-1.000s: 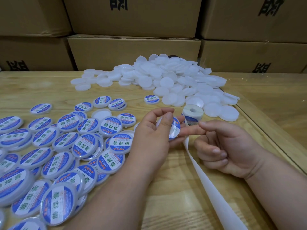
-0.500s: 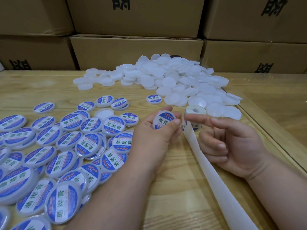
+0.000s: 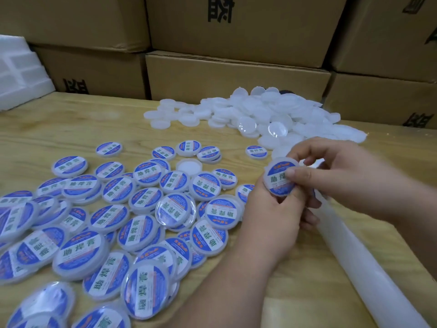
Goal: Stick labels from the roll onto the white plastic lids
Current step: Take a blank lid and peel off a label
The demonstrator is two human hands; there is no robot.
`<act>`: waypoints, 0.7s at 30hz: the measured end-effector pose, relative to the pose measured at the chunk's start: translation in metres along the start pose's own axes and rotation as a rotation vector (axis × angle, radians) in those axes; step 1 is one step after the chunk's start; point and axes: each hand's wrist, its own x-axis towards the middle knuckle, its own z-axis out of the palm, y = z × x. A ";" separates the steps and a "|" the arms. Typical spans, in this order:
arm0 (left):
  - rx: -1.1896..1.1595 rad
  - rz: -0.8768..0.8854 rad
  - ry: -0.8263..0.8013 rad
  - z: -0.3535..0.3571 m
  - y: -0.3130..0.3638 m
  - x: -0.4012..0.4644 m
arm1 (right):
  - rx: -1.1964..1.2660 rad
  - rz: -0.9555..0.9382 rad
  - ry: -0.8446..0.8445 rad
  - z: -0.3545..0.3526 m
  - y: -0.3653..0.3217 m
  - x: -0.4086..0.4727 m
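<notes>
Pressing another label home, right of centre

My left hand [image 3: 272,204] is gripping a labelled lid [image 3: 280,177]; my right hand [image 3: 335,176] is thumbing it flat. Dozens are lying finished [image 3: 146,209] lower left; the unlabelled pile [image 3: 260,114] is waiting above.

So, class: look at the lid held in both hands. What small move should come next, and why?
Probably set the held lid down among the labelled lids. Its label already covers the face, with the right hand thumb pressing it while the left hand grips the rim. Then take a blank from the white pile.
</notes>
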 end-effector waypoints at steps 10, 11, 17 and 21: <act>0.004 -0.102 -0.025 0.004 0.001 -0.002 | -0.166 -0.055 -0.179 0.039 -0.036 0.108; 0.023 -0.108 -0.031 0.004 0.000 -0.003 | -0.289 -0.018 -0.120 0.042 -0.030 0.119; 0.090 -0.137 -0.068 0.005 -0.003 -0.003 | -0.719 0.174 -0.346 0.062 0.012 0.145; 0.079 -0.134 -0.067 0.006 -0.005 -0.002 | -0.368 0.086 -0.196 0.051 -0.001 0.148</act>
